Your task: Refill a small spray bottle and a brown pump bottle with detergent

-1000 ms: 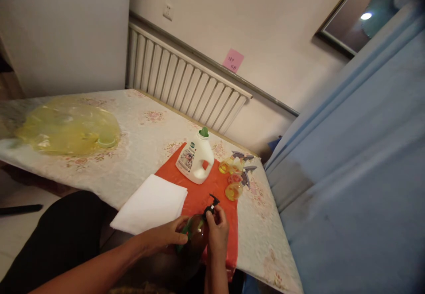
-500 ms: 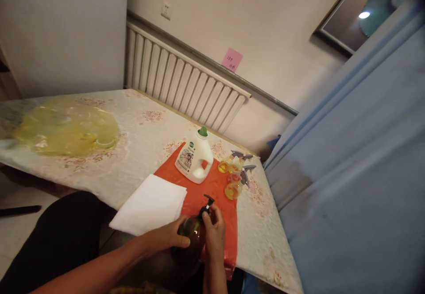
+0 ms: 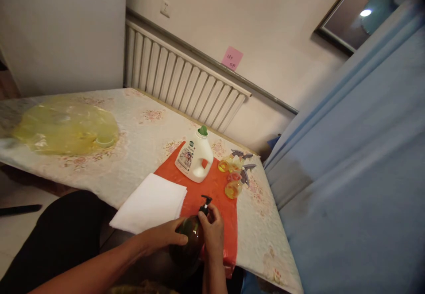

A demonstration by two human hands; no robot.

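Note:
A dark brown pump bottle (image 3: 191,236) is held tilted at the table's near edge, above my lap. My left hand (image 3: 169,233) wraps round the bottle's body, its thumb across the front. The fingers of my right hand (image 3: 212,223) grip the collar of the black pump head (image 3: 206,199), which sits on the bottle's neck. Beyond my hands, a white jug (image 3: 194,159) with a green spout stands on a red plastic sheet (image 3: 212,201). Left of the bottle lies a folded white cloth (image 3: 151,203).
Several small yellow spray bottles (image 3: 233,190) stand on the right side of the red sheet. A crumpled yellow plastic bag (image 3: 66,125) lies far left on the flowered tablecloth (image 3: 142,139). A radiator (image 3: 179,75) lines the wall behind, and a blue curtain (image 3: 352,152) hangs at the right.
Both hands and the bottle have shifted very slightly left. The pump head has turned a little, and my right fingers have shifted on its collar.

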